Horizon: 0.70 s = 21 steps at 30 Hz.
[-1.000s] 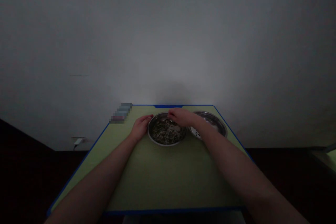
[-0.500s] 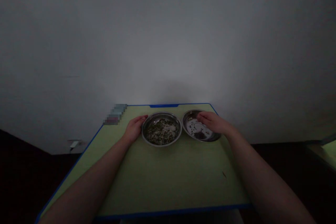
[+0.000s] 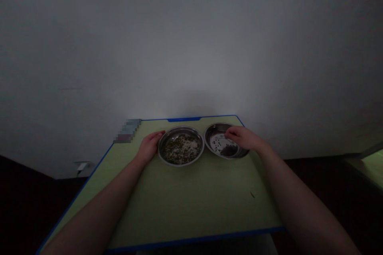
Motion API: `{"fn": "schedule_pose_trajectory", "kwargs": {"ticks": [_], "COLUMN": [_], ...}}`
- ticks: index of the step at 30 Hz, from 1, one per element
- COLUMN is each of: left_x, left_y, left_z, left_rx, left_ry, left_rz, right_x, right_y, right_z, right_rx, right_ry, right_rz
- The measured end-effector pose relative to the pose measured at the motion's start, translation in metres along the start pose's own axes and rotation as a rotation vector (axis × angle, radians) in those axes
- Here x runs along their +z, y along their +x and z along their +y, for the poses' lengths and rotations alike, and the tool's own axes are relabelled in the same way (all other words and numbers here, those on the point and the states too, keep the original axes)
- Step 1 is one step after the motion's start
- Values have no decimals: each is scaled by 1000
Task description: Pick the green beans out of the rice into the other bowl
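Grain bowl (image 3: 182, 130): on the table, between the hands, its mix of pale and dark green grains nearer the left; round, so no long axis.
Table (image 3: 191, 199): a broad stretch runs between the forearms, from the near blue edge up to the bowls.
Dark scrap (image 3: 252, 195): lies right of that stretch, beside the right forearm.
Left hand (image 3: 149, 146): against the grain bowl's left rim, fingers close together; I cannot tell if it grips.
Right hand (image 3: 241, 137): over the right part of the second bowl (image 3: 215, 128), fingertips bent inward; too dim to tell if they pinch anything.
Rims: nearly meeting, touching or just apart; dark grains lie in the second bowl.
Far edge: just behind both bowls, with the wall (image 3: 197, 48) close beyond, limiting room that way.
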<state>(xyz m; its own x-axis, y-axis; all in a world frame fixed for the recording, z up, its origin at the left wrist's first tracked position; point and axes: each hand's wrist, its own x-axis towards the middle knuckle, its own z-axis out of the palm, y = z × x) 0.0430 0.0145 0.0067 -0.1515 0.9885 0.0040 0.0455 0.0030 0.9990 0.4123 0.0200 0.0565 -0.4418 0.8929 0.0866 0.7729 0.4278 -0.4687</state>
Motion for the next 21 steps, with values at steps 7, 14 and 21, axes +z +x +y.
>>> {"fn": "schedule_pose_trajectory", "kwargs": {"ticks": [7, 14, 21], "left_x": [1, 2, 5], "left_y": [2, 4, -2], "left_z": [-2, -6, 2], "left_rx": [-5, 4, 32], "left_ry": [-20, -64, -17], "left_rz": [-4, -2, 10], "right_x": [1, 12, 36], "right_y": [5, 37, 77], "right_z": [-13, -58, -96], "right_rx": [-29, -178, -242], "right_ry": [-18, -148, -409], "right_rz": [18, -77, -118]}}
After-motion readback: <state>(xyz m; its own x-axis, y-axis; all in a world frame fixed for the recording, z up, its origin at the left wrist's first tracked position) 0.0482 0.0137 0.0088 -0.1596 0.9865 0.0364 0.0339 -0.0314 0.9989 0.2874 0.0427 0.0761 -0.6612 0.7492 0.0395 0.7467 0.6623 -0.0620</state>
